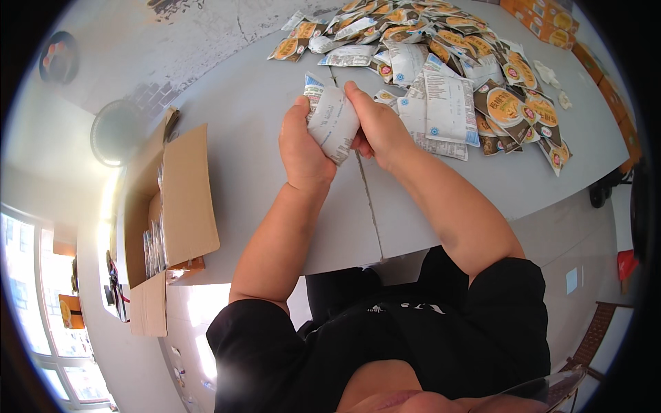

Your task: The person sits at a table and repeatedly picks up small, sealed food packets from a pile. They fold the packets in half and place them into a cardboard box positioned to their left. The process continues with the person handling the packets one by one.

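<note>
Between both hands I hold a plump sealed pouch [333, 121], its white printed back turned up, above the grey table. My left hand [304, 142] grips its left side, the thumb along the edge. On the opposite edge, my right hand [379, 126] has its thumb near the top corner and its fingers curled beneath. Just right of my right hand lie more pouches, among them a white-backed pouch [449, 106] and a brown and orange pouch [503, 108] showing its printed front. These belong to a large heap of pouches [408, 23] spread across the far side.
An open cardboard box [188, 196] stands at the table's left edge, flaps out, with several pouches [154, 248] upright inside. Orange printed cartons [542, 20] sit at the far right. Crumpled white tissue [547, 75] lies beside the heap. A seam [369, 201] runs across the grey table [258, 217].
</note>
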{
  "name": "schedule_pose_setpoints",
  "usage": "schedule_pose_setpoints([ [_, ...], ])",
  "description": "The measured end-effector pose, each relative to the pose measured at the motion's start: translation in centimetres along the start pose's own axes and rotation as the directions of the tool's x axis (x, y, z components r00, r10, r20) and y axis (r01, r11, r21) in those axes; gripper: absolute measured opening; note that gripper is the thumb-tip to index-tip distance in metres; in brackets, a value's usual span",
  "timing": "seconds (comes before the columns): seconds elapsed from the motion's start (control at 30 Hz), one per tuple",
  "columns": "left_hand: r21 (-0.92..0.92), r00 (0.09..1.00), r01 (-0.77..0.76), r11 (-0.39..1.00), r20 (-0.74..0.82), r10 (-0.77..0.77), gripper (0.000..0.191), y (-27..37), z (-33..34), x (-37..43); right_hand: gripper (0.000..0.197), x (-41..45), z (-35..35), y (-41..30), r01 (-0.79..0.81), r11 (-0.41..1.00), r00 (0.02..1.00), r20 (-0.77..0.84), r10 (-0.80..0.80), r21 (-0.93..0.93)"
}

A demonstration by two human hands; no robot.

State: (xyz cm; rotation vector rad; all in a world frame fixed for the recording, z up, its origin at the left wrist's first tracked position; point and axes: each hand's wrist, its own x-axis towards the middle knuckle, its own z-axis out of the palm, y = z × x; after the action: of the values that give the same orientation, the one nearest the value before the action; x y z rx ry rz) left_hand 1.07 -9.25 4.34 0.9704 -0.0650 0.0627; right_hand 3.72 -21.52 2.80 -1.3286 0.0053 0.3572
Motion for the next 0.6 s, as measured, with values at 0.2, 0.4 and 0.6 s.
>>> schedule_pose_setpoints([
  [0.2, -0.080, 0.998, 0.019, 0.997, -0.057, -0.024, 0.039, -0.1, -1.4, 0.8, 0.068, 0.0, 0.1, 0.1, 0.180, 0.954, 0.983, 0.065, -0.169, -0.241],
  [0.4, -0.057, 0.999, 0.029, 0.998, -0.042, -0.031, 0.042, 0.1, -0.9, 0.7, 0.069, -0.8, 0.0, -0.5, 0.130, 0.983, 0.990, 0.074, -0.121, -0.132],
  [0.6, -0.018, 1.000, 0.020, 1.000, -0.003, -0.020, 0.048, -0.1, -1.3, 0.9, 0.070, -0.5, 0.2, -0.5, 0.049, 0.998, 0.999, 0.015, -0.048, -0.045],
])
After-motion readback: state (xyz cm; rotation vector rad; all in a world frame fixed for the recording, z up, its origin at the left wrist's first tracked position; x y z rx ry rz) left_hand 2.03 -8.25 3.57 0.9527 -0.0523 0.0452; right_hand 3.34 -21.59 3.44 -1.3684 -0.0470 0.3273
